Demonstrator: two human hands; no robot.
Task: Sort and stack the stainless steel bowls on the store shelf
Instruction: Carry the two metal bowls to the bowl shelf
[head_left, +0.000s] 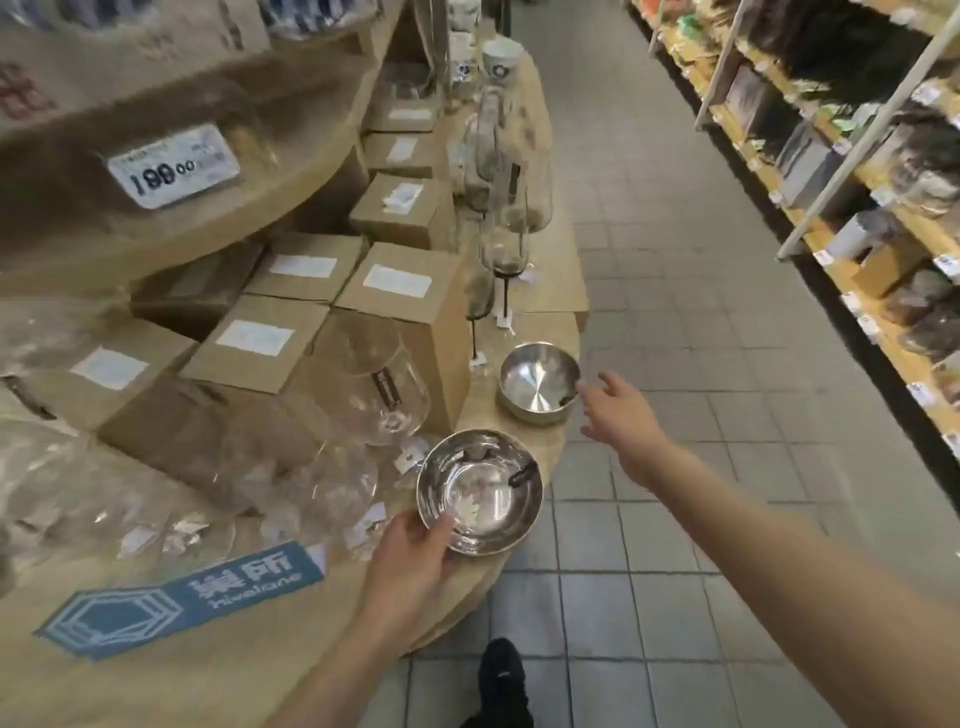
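Observation:
Two stainless steel bowls stand on the curved wooden shelf (291, 670). The near bowl (480, 491) sits at the shelf's front edge, and my left hand (410, 556) grips its near-left rim, thumb inside. The far bowl (539, 381) rests further along the edge, upright, with a dark label inside. My right hand (613, 415) hovers just right of the far bowl, fingers spread, with a fingertip close to its rim and nothing in it.
Clear wine glasses (384, 395) lie and stand beside the bowls, with dark-stemmed glasses (506, 260) behind. Brown cardboard boxes (254, 338) fill the shelf's back. A blue sign (182, 597) lies on the shelf. Tiled aisle floor (701, 312) and stocked racks (857, 182) are on the right.

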